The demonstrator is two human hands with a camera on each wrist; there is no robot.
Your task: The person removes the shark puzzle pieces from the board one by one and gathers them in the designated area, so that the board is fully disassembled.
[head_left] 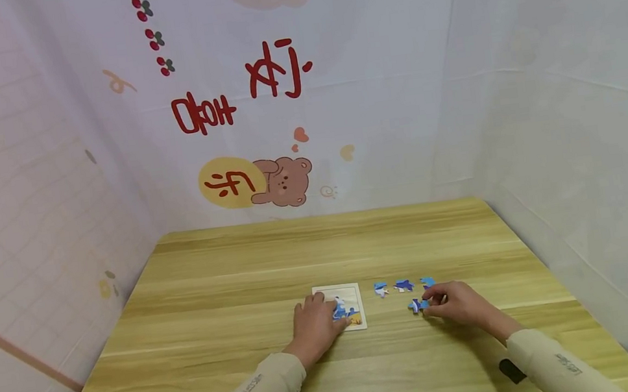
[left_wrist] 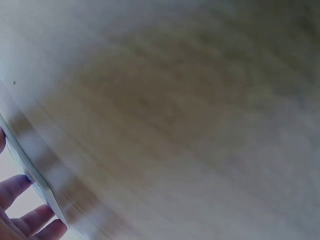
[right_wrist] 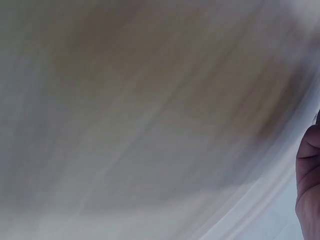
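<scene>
A small square puzzle board (head_left: 360, 301) with a pale rim lies on the table, a few blue and yellow pieces set in its lower part. My left hand (head_left: 315, 325) rests over its left side, thumb near the lower edge. In the left wrist view, the fingertips (left_wrist: 37, 220) lie at the board's edge. With thumb and fingers, my right hand (head_left: 453, 303) pinches a blue and white puzzle piece (head_left: 416, 305) right of the board. In the right wrist view, only part of the right hand (right_wrist: 309, 175) shows, and the piece is out of sight.
Three loose puzzle pieces lie in a row behind the held one: a left one (head_left: 381, 288), a dark blue middle one (head_left: 403, 285) and a right one (head_left: 427, 281) close to the right hand. Printed white cloth (head_left: 382, 83) hangs behind the wooden table (head_left: 227, 259).
</scene>
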